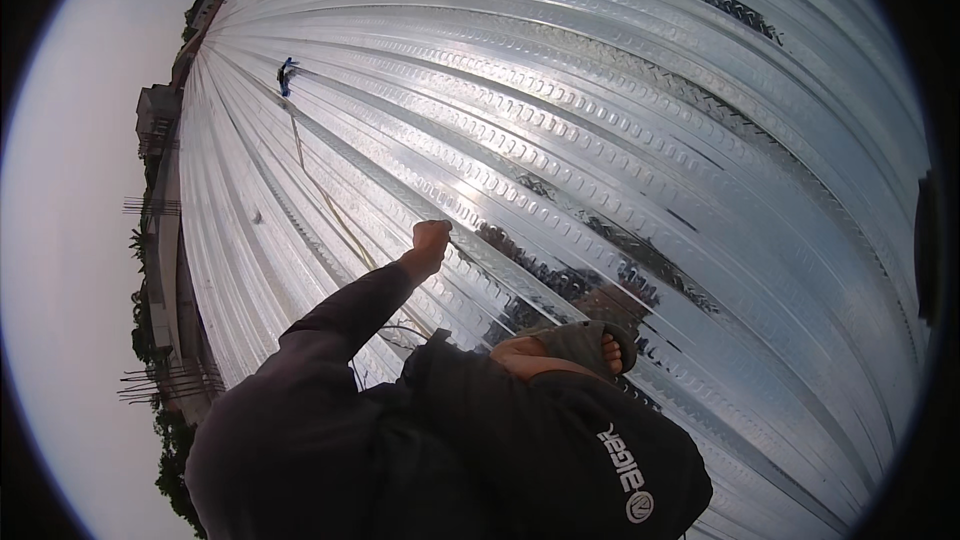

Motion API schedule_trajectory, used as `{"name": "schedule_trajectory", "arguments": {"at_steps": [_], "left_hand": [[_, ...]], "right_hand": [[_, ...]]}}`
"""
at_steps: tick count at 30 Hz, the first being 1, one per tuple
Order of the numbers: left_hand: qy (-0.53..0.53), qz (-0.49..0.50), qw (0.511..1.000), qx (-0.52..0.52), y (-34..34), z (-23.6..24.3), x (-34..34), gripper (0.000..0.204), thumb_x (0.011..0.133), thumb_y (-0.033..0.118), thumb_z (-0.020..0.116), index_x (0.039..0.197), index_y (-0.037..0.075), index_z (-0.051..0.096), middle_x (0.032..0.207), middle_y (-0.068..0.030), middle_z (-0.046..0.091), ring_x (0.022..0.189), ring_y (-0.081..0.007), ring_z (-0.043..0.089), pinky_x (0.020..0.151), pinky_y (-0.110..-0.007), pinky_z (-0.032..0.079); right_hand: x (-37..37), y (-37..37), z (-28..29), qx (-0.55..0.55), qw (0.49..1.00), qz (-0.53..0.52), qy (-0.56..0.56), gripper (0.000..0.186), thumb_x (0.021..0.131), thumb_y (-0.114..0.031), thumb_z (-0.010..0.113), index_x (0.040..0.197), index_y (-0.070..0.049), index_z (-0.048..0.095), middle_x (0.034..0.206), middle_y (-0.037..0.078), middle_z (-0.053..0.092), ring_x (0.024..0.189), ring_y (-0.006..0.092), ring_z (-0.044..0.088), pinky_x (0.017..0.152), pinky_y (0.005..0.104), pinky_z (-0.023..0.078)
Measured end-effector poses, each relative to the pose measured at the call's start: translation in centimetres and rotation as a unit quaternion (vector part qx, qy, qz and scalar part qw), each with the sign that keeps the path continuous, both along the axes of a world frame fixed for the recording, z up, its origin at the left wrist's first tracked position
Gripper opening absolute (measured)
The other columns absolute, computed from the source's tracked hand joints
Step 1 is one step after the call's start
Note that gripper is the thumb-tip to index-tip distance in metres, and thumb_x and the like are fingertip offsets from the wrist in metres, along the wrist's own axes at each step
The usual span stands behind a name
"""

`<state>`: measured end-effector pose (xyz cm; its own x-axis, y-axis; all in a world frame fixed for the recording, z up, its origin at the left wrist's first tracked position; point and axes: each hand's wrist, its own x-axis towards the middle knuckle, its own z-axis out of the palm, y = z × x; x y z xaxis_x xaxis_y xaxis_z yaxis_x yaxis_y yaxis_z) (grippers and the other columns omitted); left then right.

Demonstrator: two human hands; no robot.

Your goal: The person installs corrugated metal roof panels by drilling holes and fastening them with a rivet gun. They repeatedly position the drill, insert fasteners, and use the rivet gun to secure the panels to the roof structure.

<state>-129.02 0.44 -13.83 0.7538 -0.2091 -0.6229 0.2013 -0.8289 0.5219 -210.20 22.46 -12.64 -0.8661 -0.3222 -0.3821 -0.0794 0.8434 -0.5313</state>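
Note:
Shiny ribbed metal decking [600, 120] fills most of the view, its long ridges running away to the upper left. My left hand [432, 240] is held out over it at the end of a dark sleeve, fingers curled closed. What the fingers hold, if anything, is too small to make out. A thin yellowish cord [335, 212] runs along the decking, left of the hand. My bent leg in dark shorts shows at the lower right, and my foot wears a dark sandal [590, 347]. My right hand does not show.
Far off on the decking is another person [286, 76] in blue. Past its left edge stand bundles of bare rebar [165, 383], a grey building [158, 112] and green trees. Dark wires [400, 330] lie beside my arm. Ribs and folds make the surface uneven.

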Motion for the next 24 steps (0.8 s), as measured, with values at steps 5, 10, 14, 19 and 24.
{"name": "schedule_trajectory", "arguments": {"at_steps": [5,10,14,19,24], "left_hand": [[0.16,-0.271,0.949,-0.008,-6.9,2.0,-10.7,0.026,0.088,0.025,0.066,0.098,0.002,0.073,0.07,-0.0043,0.055,0.054,-0.0128,0.043,0.046,-0.032,0.034],[-0.201,-0.26,0.938,0.111,2.0,-0.4,-2.0,0.048,0.095,0.042,0.05,0.09,-0.001,0.072,0.087,-0.0234,0.071,0.089,-0.0419,0.069,0.083,-0.05,0.05],[-0.289,-0.161,0.928,0.169,6.1,1.3,6.4,0.05,0.096,0.041,0.045,0.096,-0.003,0.07,0.096,-0.0237,0.071,0.096,-0.0422,0.067,0.087,-0.05,0.049],[0.021,-0.013,0.996,-0.084,4.6,3.8,4.5,0.026,0.094,0.03,0.06,0.089,0.005,0.063,0.069,-0.0027,0.053,0.059,-0.016,0.047,0.054,-0.033,0.04],[0.567,0.05,0.805,-0.168,-7.6,15.4,-14.6,0.024,0.098,0.028,0.059,0.084,0.012,0.049,0.067,0.0023,0.043,0.052,-0.0082,0.033,0.044,-0.024,0.028]], "right_hand": [[-3.2,-1.5,3.1,0.089,0.992,0.07,0.055,0.039,0.099,-0.036,0.061,0.124,-0.007,0.063,0.114,0.013,0.067,0.102,0.0273,0.064,0.086,0.0457,0.053],[-8.2,-2.5,9.0,0.151,0.973,0.142,0.106,0.035,0.099,-0.034,0.062,0.121,-0.007,0.065,0.11,0.012,0.068,0.097,0.0265,0.066,0.081,0.045,0.055],[-16.7,-5.3,17.9,0.156,0.937,0.254,0.184,0.032,0.099,-0.033,0.063,0.118,-0.008,0.067,0.106,0.012,0.069,0.093,0.0258,0.067,0.078,0.0445,0.056],[-12.5,-22.0,21.7,0.082,0.856,0.463,0.215,0.03,0.097,-0.029,0.064,0.118,-0.007,0.067,0.103,0.012,0.069,0.089,0.0263,0.068,0.075,0.0433,0.057],[16.4,-38.9,24.0,0.032,0.732,0.639,0.234,0.032,0.095,-0.021,0.067,0.123,-0.005,0.063,0.099,0.013,0.068,0.087,0.0288,0.068,0.075,0.0415,0.055]]}}
